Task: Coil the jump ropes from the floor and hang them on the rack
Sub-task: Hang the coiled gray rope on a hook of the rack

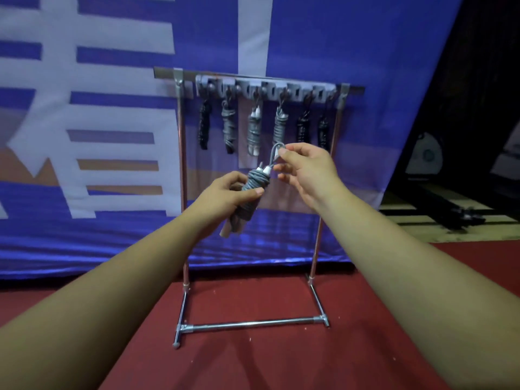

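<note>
One gray jump rope (251, 192), wound into a tight, stubby bundle with its cord lapped round and round the handles, is held in front of the rack's middle, tilted so that its top leans right. White handle ends (265, 170) poke out of the top of the bundle, and a pale end shows at the bottom, too blurred to make out. The left hand (225, 194) grips the bundle round its middle, thumb across the front and fingers curled behind. A short loop (273, 153) of gray cord rises from the top, and the right hand (308, 171) pinches it between thumb and forefinger, the other fingers loosely curled below. Behind the hands stands the rack (182, 192), a metal frame with two posts and a foot bar, on the red floor (253, 367), before a blue banner (118, 243). A gray hook strip (298, 90) runs along the rack's top bar, and six coiled ropes hang from it side by side, apart from one another. From the left end: the first rope (204, 125) is black, the second rope (228, 125) gray, the third rope (254, 130) gray with white handle tips, the fourth rope (280, 128) gray, the fifth rope (303, 128) black, and the sixth rope (323, 130) black, nearest the right post. The pinched loop overlaps the fourth rope's lower end in view; whether they touch I cannot tell.
</note>
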The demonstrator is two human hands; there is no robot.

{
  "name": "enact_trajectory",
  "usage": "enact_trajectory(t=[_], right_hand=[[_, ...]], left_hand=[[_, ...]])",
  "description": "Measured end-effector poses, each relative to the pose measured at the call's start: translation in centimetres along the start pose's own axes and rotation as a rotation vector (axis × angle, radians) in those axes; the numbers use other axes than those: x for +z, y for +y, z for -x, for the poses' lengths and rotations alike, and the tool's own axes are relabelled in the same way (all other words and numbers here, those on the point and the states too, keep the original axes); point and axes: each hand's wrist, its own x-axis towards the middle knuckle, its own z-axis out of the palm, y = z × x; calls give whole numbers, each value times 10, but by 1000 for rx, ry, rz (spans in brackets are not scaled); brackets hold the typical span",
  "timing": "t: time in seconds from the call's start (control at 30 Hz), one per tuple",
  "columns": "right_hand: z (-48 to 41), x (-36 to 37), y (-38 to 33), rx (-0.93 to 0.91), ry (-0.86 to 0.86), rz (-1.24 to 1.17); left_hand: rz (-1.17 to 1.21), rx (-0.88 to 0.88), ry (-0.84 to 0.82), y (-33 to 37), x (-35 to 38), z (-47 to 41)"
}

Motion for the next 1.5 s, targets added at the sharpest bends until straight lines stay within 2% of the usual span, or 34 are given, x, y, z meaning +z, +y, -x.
enact_trajectory(t=[0.2, 0.37, 0.7, 0.87, 1.17, 1.27, 1.5], right_hand=[[-29, -9, -33, -92, 10, 132], [-65, -24, -24, -145, 60, 166], [-207, -28, 13, -213, 135, 240], [-252, -17, -16, -151, 139, 295], [-300, 4, -73, -31, 149, 405], [-308, 12, -75, 30, 146, 505], [-324, 6, -65, 209, 227, 559]], left_hand=[[-146, 78, 38, 33, 6, -32], [-179, 137, 15, 30, 13, -78], [-64, 165, -35, -11, 14, -234], [19, 96, -59, 9, 5, -273], [-15, -88, 3, 71, -3, -301], [-17, -166, -12, 78, -7, -305], [-88, -300, -22, 74, -6, -324]])
